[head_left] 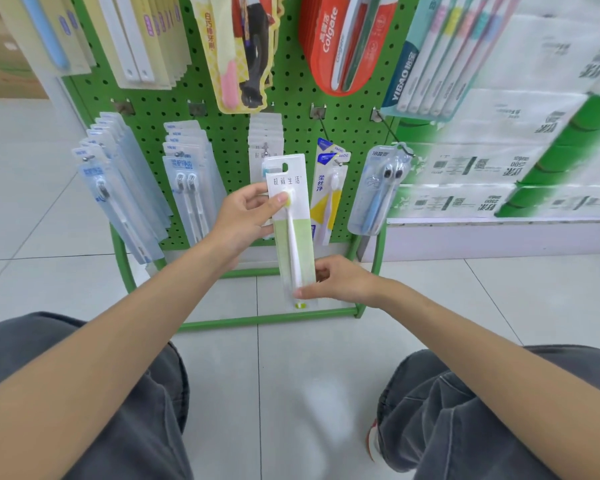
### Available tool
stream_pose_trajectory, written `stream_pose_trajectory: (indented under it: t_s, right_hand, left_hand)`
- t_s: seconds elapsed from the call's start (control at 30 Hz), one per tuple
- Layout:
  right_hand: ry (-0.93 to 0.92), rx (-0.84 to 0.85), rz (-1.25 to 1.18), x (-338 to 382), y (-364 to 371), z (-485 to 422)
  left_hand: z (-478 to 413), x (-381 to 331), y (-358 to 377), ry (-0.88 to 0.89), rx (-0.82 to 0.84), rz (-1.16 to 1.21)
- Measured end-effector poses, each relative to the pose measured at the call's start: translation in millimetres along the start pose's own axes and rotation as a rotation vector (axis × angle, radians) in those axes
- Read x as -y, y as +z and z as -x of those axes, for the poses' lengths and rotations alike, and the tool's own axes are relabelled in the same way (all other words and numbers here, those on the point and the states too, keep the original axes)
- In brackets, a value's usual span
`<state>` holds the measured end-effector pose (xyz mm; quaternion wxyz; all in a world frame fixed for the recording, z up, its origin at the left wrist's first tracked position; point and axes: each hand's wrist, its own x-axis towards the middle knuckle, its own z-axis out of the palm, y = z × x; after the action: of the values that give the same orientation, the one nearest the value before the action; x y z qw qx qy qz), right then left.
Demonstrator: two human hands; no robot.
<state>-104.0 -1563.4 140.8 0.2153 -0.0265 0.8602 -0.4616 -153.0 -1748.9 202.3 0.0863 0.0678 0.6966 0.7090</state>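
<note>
Head view: both hands hold one toothbrush pack [297, 237] upright.
Left hand [243, 220]: fingers curled round the pack's upper left edge, thumb on its front.
Right hand [340, 280]: pinching the pack's bottom end.
Place: runs from left grip down to right grip, just before pegboard [222, 140], fronting hung packs [265, 133].

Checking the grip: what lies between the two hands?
In the head view, the toothbrush pack spans between left hand and right hand, both pinching it.
</note>
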Motion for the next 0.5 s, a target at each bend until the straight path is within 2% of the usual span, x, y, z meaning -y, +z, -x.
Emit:
stream_pose_trajectory:
  t_s: [0.3,0.43,0.5]
  right_hand:
    - [-0.068,-0.029,0.07,-2,12,-1]
    - [-0.068,-0.088,0.125,7,24,6]
    - [-0.058,-0.112,0.191,12,28,12]
  left_hand:
    - [7,15,-7,-0.105,0.003,0.202]
    - [15,21,10,-0.043,0.015,-0.153]
    - [15,25,15,-0.032,0.016,-0.255]
